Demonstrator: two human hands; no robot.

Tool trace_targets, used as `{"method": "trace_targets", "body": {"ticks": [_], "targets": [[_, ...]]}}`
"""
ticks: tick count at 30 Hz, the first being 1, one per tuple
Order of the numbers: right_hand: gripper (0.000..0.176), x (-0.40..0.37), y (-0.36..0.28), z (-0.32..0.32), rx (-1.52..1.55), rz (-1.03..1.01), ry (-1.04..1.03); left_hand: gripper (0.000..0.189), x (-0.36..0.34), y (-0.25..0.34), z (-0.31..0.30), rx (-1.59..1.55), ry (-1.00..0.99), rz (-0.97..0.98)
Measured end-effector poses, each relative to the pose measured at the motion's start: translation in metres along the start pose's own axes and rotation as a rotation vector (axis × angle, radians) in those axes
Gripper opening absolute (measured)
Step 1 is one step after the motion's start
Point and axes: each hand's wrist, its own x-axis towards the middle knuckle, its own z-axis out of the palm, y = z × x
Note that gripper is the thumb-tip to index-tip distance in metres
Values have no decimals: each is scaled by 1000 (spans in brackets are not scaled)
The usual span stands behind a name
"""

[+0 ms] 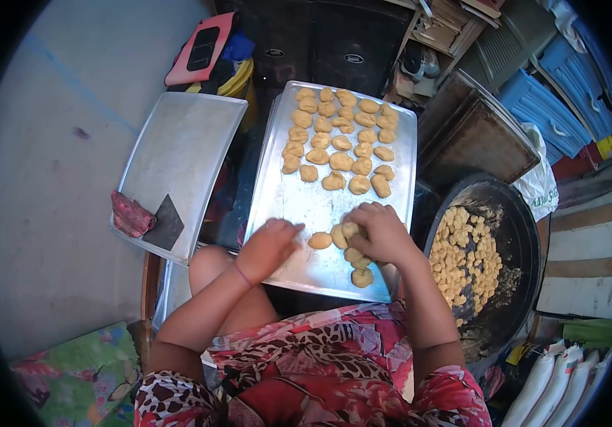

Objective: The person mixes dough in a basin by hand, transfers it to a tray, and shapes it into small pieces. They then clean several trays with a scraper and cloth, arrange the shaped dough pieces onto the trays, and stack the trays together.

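Note:
A metal tray lies before me, with rows of yellowish dough pieces over its far half. My left hand is above the tray's near left part, its fingers slightly bent and apart, with nothing visible in them. Just right of it sits a single dough ball. My right hand has its fingers curled over a small cluster of dough balls near the tray's right side. Its palm is hidden. One more ball rests close to the near edge.
At the right, a large black basin holds many small dough pieces. Another metal tray leans at the left, with a reddish cloth and a dark flat scraper on it. Dark baking trays stand behind the basin.

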Motion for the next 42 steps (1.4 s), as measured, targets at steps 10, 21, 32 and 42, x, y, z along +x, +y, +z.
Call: {"method": "trace_targets", "body": {"ticks": [10, 21, 32, 42], "targets": [[39, 54, -38, 37, 70, 41, 369, 35, 62, -45, -29, 97, 225, 59], [32, 32, -14, 32, 145, 89, 347, 27, 71, -17, -15, 316, 196, 243], [24, 14, 7, 24, 244, 249, 458, 15, 88, 2, 19, 385, 194, 341], [28, -24, 18, 5, -6, 188, 281, 24, 93, 25, 14, 313, 195, 346]]}}
